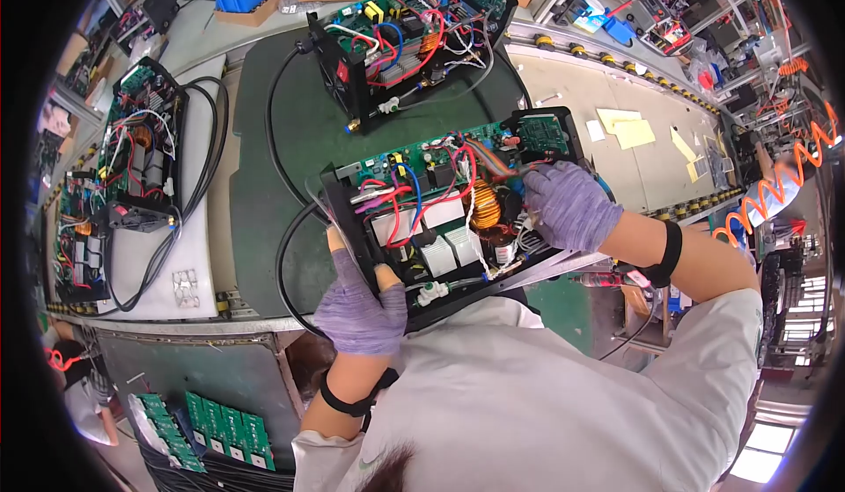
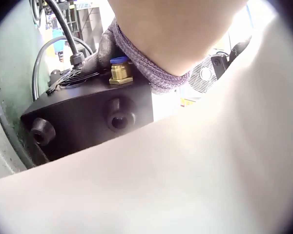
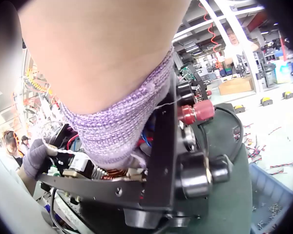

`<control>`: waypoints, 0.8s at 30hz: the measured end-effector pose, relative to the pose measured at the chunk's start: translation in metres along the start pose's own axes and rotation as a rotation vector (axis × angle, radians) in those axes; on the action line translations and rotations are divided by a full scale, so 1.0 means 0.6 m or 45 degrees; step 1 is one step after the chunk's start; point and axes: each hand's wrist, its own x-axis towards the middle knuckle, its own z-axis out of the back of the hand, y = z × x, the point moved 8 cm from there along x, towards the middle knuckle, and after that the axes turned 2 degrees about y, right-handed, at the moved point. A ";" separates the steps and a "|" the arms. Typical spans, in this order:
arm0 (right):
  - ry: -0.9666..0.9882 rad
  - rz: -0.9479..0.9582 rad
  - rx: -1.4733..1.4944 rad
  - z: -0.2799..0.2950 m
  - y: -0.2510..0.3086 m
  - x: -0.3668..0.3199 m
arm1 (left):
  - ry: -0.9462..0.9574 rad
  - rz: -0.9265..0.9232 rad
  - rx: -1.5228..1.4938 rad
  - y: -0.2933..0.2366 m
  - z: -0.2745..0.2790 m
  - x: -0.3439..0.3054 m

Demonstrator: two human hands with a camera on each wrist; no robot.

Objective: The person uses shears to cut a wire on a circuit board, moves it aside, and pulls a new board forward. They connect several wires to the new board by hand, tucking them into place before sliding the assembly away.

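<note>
An open electronics unit [image 1: 422, 215] with black end panels lies in front of me on the green mat, its circuit board, red and blue wires and copper coil [image 1: 486, 206] exposed. My gloved left hand [image 1: 363, 312] grips its left end panel, thumb on the inner side and fingers on the outer. In the left wrist view that hand [image 2: 154, 70] is behind a brass fitting [image 2: 120, 73] with a blue ring. My gloved right hand [image 1: 568, 206] reaches into the unit's right end, beside the coil; its fingertips are among wires, and I cannot tell whether they pinch one.
A similar open unit [image 1: 414, 47] stands behind on the green mat [image 1: 255, 140], and more [image 1: 141, 153] are at the left. Black cables [image 1: 273, 113] loop around them. Yellow papers [image 1: 634, 131] lie at the right. A blue bin [image 3: 271, 190] holds small parts.
</note>
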 end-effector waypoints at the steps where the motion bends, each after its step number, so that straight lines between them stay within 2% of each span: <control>1: -0.117 -0.005 0.064 0.005 -0.003 -0.006 | 0.039 0.022 0.040 0.003 -0.002 0.005; 4: -0.548 -0.079 0.090 0.041 -0.019 -0.023 | 0.123 0.099 0.114 0.010 -0.007 0.028; 9: -1.018 -0.207 0.226 0.095 -0.063 -0.035 | 0.196 0.223 0.160 0.022 -0.015 0.066; 12: -0.977 -0.401 0.440 0.066 -0.102 -0.019 | 0.234 0.276 0.146 0.021 -0.018 0.079; 14: -1.066 -0.445 0.505 0.054 -0.114 -0.020 | 0.226 0.277 0.079 0.024 -0.020 0.079; 15: -1.102 -0.462 0.549 0.051 -0.117 -0.021 | 0.297 0.345 0.094 0.028 -0.021 0.082; 18: -1.190 -0.513 0.667 0.034 -0.132 -0.023 | 0.281 0.361 0.253 -0.020 0.008 0.100; 19: -1.197 -0.519 0.707 0.031 -0.135 -0.024 | 0.034 0.178 0.196 -0.036 0.020 0.107; 22: -1.244 -0.491 0.725 0.033 -0.136 -0.030 | -0.142 -0.596 0.680 -0.183 0.048 0.128; 24: -1.255 -0.474 0.730 0.036 -0.136 -0.032 | 0.338 -0.765 0.467 -0.257 0.014 0.148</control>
